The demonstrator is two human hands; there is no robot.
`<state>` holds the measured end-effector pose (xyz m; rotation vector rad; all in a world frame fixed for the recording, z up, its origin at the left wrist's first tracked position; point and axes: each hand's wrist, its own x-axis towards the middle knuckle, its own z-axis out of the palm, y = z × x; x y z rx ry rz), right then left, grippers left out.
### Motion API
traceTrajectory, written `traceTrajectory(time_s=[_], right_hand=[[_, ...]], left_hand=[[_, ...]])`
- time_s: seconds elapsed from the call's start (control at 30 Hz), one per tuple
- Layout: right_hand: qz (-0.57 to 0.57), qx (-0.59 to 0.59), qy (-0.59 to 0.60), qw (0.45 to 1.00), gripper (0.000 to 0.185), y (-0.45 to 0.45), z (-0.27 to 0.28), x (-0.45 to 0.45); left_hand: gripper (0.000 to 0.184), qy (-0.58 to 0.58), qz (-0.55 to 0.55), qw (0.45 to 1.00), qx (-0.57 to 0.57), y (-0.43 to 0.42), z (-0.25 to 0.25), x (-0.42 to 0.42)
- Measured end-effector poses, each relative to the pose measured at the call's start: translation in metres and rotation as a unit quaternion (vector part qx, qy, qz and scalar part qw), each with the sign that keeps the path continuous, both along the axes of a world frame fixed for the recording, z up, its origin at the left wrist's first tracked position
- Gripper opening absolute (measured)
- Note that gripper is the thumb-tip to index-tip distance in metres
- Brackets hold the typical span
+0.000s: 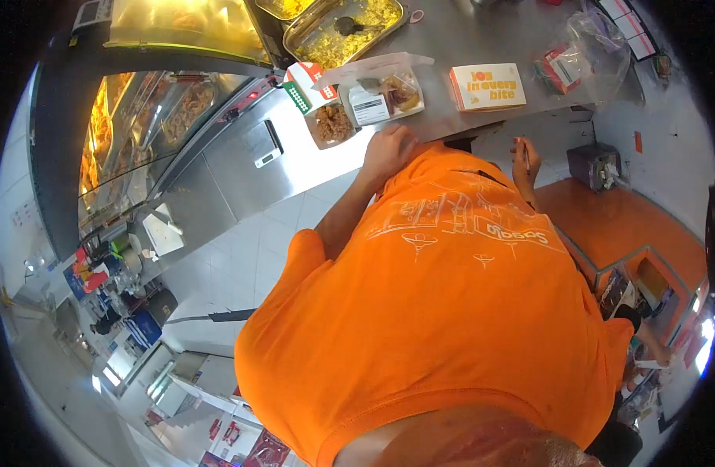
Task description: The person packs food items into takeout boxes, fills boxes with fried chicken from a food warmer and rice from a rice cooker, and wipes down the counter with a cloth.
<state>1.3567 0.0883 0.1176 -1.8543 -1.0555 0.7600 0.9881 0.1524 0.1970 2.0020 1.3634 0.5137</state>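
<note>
My left hand (389, 152) rests at the counter's front edge with loosely bent fingers, and I see nothing in it. Just beyond it stands an open paper food box (410, 76), holding a labelled container (371, 106) and other food. Brown fried pieces fill a smaller open box (332, 124) to its left, beside a red and white carton (311, 82). My right hand (526, 161), lower and off the counter, is closed around a thin pen (528, 148). A closed white box with yellow lettering (488, 87) sits on the counter above that hand.
Metal trays of yellow food (346, 43) stand at the back, one with a black spoon. A lit glass food cabinet (151, 109) is at the left, with a small scale (267, 143) nearby. Plastic bags (595, 58) lie at right. Another person's arm (655, 346) shows lower right.
</note>
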Motion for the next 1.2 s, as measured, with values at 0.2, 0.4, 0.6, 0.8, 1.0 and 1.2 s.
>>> traceTrajectory(time_s=[0.2,0.4,0.6,0.8,1.0,1.2], right_hand=[[0.065,-0.009,-0.020,0.998,0.030,0.005,0.004,-0.011],[0.019,0.059,-0.055,0.997,0.026,0.006,0.034,-0.013],[0.026,-0.137,-0.238,0.961,0.028,0.064,0.024,0.067],[0.155,-0.168,-0.244,0.942,0.029,0.164,0.005,0.101],[0.096,0.115,-0.164,0.975,0.028,0.198,0.126,0.190],[-0.079,0.110,-0.216,0.967,0.028,0.328,0.077,0.440]], left_hand=[[0.021,-0.018,-0.048,0.998,-0.026,0.003,0.017,0.012],[0.032,-0.030,-0.176,0.984,0.022,0.024,0.005,0.055],[0.055,0.079,-0.212,0.969,0.099,0.054,0.006,0.133],[0.073,0.170,-0.144,0.961,0.163,0.097,-0.012,0.211],[0.075,0.224,-0.076,0.966,0.106,0.123,-0.024,0.235],[0.071,0.218,0.105,0.963,0.118,0.113,-0.028,0.276]])
